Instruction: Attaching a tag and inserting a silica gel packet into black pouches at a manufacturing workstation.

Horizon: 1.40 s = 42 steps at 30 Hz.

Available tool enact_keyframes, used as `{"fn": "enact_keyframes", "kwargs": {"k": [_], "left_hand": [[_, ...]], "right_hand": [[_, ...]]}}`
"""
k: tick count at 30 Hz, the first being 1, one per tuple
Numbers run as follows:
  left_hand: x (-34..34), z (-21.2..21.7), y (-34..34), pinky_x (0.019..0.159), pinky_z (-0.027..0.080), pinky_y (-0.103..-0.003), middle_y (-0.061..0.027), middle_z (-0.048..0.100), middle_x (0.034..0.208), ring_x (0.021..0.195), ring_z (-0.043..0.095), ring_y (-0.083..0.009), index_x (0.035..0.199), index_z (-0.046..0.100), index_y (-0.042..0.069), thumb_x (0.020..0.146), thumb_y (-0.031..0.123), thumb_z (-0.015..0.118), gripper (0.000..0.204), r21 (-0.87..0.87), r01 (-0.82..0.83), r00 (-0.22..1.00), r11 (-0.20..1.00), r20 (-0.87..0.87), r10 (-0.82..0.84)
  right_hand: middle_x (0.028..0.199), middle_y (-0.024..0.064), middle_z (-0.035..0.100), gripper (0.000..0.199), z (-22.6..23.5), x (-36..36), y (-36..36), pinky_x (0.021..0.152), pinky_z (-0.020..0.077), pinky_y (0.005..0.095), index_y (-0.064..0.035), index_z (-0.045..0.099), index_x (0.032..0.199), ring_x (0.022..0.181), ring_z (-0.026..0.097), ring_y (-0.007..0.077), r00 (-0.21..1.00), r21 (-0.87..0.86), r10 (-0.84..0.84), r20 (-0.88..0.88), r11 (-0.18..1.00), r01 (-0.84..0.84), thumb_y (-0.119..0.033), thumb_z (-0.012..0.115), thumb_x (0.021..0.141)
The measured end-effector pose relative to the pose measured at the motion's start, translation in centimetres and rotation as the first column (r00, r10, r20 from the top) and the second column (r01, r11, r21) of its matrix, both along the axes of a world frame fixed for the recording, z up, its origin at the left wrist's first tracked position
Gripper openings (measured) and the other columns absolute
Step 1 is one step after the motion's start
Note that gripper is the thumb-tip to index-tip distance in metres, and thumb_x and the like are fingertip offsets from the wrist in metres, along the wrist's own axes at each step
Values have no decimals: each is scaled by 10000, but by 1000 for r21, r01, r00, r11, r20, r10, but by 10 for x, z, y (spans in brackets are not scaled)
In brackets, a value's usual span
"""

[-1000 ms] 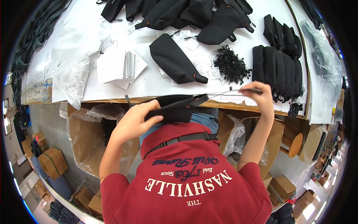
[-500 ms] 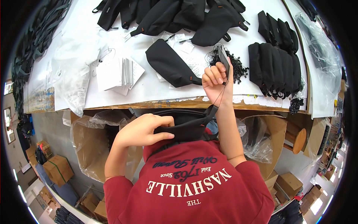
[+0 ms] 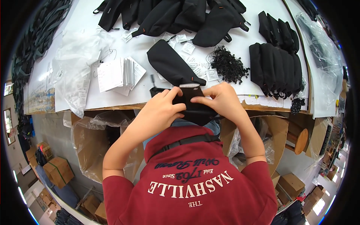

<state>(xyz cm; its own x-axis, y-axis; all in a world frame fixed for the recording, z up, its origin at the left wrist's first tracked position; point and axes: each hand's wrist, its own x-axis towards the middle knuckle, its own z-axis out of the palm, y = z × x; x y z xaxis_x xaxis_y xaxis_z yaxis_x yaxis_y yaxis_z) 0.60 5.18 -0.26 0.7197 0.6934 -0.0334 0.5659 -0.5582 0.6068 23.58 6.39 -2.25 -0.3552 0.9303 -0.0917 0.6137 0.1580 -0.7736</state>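
Both hands work at the near edge of the white table (image 3: 112,99), just above the person's red shirt (image 3: 195,183). The left hand (image 3: 159,108) and the right hand (image 3: 225,101) meet on one black pouch (image 3: 195,107), held against the table edge partly over the lap. The left fingers are curled and pressed onto the pouch's left end; the right thumb and forefinger pinch its upper edge, where a pale strip shows. Whether a tag or a tie is caught in that pinch cannot be told. The step in hand appears to be fitting or checking something at the pouch's opening, with both hands steadying the fabric. Just beyond lies a second black pouch (image 3: 172,63) lying loose on the table, with small white tags (image 3: 187,48) scattered about it and a heap of black ties (image 3: 227,63) near the right hand. A stack of white cards (image 3: 120,75) sits to the left, beside clear plastic bags (image 3: 77,71). A row of finished-looking pouches (image 3: 277,63) stands on the right, and more are piled at the far side (image 3: 176,15). Judged from this, the next move calls for a firm pinch kept on the upper edge while the other hand frees itself, without the pouch slipping off the table edge.
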Motion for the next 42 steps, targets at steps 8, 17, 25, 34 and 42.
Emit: {"fn": "enact_keyframes", "kwargs": {"k": [8, 17, 25, 34, 42], "left_hand": [[6, -16, 3, 895, 409, -359, -76, 570, 1056, 968, 550, -249, 908, 603, 73, 780, 104, 656, 141, 197, 209, 977, 958, 4, -214], [28, -28, 52, 691, 456, -378, -138, 630, 784, 765, 604, -311, 859, 636, 36, 866, 258, 631, 222, -491, 218, 976, 844, 117, -184], [56, -96, 118, 780, 464, -370, -98, 568, 900, 886, 583, -284, 932, 583, 47, 765, 236, 733, 294, 145, -172, 985, 974, 6, 173], [48, -42, 105, 700, 476, -334, -91, 651, 846, 763, 605, -244, 908, 616, 28, 763, 139, 724, 212, -213, -309, 895, 927, 264, 359], [17, -3, 45, 973, 355, -392, -94, 514, 1248, 1174, 438, -293, 1006, 671, 105, 800, 215, 709, 236, 251, -219, 931, 943, 344, 125]], "right_hand": [[596, 113, 621, 341, -6, 0, -18, 574, 480, 379, -88, 737, 770, 574, 617, 277, 911, -64, 282, 300, 959, -276, -421, 672, 805], [518, 72, 525, 329, 5, 26, -27, 499, 365, 313, -77, 734, 836, 463, 432, 233, 973, -340, 232, 12, 916, -214, -399, 739, 766], [497, 77, 531, 260, 19, 31, -38, 490, 397, 317, -95, 735, 803, 459, 518, 246, 968, -228, 212, 136, 957, -177, -351, 735, 764], [535, 100, 559, 224, 29, 47, -42, 514, 427, 352, -116, 736, 815, 514, 563, 281, 965, -45, 176, 194, 984, -170, -332, 729, 755], [502, 67, 524, 157, 44, 32, -26, 453, 387, 337, -131, 742, 799, 471, 543, 232, 925, 280, 118, 360, 933, -228, -263, 762, 717]]}}
